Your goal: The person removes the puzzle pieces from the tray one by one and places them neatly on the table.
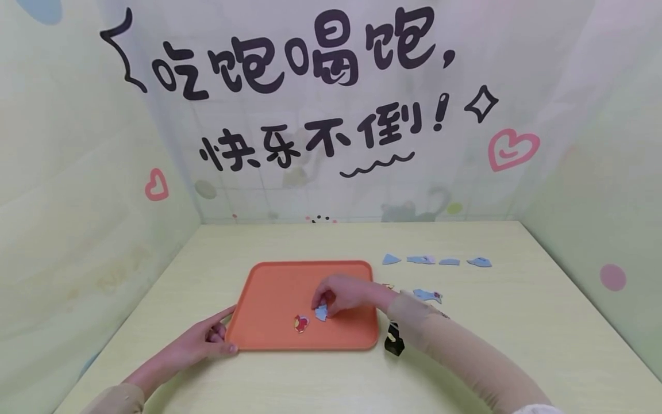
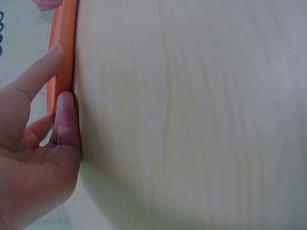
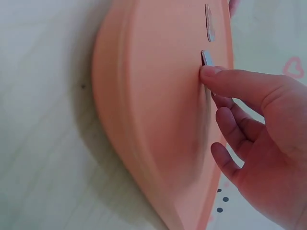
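Note:
An orange tray lies on the table. My left hand holds its near left corner, thumb against the front side and another finger along the left edge. In the left wrist view the left hand touches the tray's orange side. Over the tray, my right hand pinches a small light-blue puzzle piece between thumb and fingers. The right wrist view shows this piece edge-on, partly covered by the thumb. Just left of it on the tray lies a red and yellow puzzle piece.
Several blue pieces line up at the back right, among them a triangular one and a rounded one. Another blue piece lies right of the tray. A black piece lies by the tray's right edge. The right forearm partly covers other pieces.

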`<state>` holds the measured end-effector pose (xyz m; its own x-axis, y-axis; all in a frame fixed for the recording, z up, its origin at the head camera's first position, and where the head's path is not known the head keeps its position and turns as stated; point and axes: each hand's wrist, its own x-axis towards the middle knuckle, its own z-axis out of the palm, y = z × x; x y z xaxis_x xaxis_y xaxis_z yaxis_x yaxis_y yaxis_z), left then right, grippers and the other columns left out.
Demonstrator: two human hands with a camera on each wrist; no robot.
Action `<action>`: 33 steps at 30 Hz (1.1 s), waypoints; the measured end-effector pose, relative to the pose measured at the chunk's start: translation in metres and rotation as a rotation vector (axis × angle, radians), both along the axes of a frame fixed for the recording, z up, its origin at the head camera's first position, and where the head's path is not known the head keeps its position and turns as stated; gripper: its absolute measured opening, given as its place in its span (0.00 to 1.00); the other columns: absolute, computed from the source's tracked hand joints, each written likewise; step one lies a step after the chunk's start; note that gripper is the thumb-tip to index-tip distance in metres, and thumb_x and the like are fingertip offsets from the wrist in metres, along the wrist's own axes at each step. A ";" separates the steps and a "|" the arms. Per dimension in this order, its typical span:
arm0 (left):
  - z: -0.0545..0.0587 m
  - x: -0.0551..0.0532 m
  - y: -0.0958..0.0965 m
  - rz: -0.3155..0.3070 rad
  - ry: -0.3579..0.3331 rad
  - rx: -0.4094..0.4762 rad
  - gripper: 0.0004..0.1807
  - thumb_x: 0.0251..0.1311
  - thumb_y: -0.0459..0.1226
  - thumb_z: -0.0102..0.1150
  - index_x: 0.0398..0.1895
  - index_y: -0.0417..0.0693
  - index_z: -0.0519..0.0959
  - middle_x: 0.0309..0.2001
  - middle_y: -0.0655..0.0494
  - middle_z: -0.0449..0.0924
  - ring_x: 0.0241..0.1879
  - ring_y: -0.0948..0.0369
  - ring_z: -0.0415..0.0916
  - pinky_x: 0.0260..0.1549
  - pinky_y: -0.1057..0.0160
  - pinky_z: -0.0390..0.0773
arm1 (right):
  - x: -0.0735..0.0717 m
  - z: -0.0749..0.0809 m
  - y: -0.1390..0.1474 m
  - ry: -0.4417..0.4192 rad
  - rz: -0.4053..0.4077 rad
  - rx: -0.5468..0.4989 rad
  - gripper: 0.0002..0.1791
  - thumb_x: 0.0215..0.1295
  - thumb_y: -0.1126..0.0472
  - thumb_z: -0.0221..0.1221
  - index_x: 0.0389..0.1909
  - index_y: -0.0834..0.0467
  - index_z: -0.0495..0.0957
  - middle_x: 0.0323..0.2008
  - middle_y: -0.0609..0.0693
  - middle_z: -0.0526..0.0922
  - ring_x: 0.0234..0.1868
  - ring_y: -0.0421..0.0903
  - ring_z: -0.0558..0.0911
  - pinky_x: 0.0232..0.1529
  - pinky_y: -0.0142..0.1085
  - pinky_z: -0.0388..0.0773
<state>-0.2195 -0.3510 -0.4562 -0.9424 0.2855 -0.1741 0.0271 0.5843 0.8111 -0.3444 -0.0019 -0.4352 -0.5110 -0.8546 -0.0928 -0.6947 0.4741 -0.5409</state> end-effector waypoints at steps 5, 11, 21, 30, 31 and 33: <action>-0.001 -0.001 0.001 0.000 0.001 0.007 0.53 0.55 0.40 0.71 0.77 0.35 0.49 0.40 0.47 0.71 0.32 0.68 0.68 0.31 0.70 0.71 | -0.004 -0.001 0.010 -0.029 -0.043 -0.027 0.13 0.62 0.63 0.66 0.48 0.50 0.84 0.44 0.42 0.83 0.42 0.36 0.77 0.46 0.26 0.75; -0.002 -0.003 0.000 -0.002 0.005 -0.005 0.53 0.56 0.40 0.71 0.78 0.36 0.49 0.40 0.47 0.72 0.32 0.68 0.68 0.31 0.70 0.71 | -0.009 0.004 0.028 -0.054 -0.090 -0.084 0.14 0.62 0.61 0.66 0.50 0.50 0.84 0.46 0.40 0.84 0.44 0.37 0.78 0.48 0.29 0.77; -0.002 -0.001 0.000 -0.003 0.000 0.000 0.52 0.56 0.40 0.71 0.77 0.36 0.49 0.39 0.47 0.71 0.32 0.68 0.68 0.31 0.70 0.71 | -0.015 0.008 0.064 -0.035 -0.162 -0.202 0.17 0.61 0.62 0.67 0.53 0.54 0.83 0.47 0.42 0.85 0.43 0.40 0.78 0.48 0.34 0.76; -0.002 -0.001 0.001 -0.006 0.002 0.008 0.53 0.55 0.40 0.71 0.77 0.35 0.49 0.39 0.48 0.71 0.31 0.69 0.67 0.29 0.70 0.71 | -0.016 0.010 0.099 0.020 -0.252 -0.286 0.17 0.61 0.62 0.67 0.52 0.54 0.83 0.46 0.45 0.84 0.44 0.46 0.79 0.48 0.44 0.77; -0.002 -0.002 0.001 -0.006 0.004 0.007 0.53 0.55 0.40 0.71 0.77 0.35 0.49 0.39 0.47 0.71 0.31 0.69 0.67 0.29 0.70 0.71 | -0.016 0.010 0.102 0.026 -0.265 -0.298 0.18 0.61 0.62 0.67 0.52 0.54 0.83 0.46 0.46 0.85 0.44 0.46 0.79 0.49 0.46 0.77; -0.003 -0.002 0.001 -0.004 0.005 0.005 0.53 0.55 0.40 0.71 0.77 0.35 0.49 0.39 0.47 0.71 0.31 0.69 0.67 0.29 0.70 0.71 | -0.017 0.009 0.109 0.048 -0.285 -0.316 0.18 0.60 0.62 0.68 0.53 0.54 0.83 0.46 0.46 0.85 0.45 0.47 0.79 0.50 0.49 0.77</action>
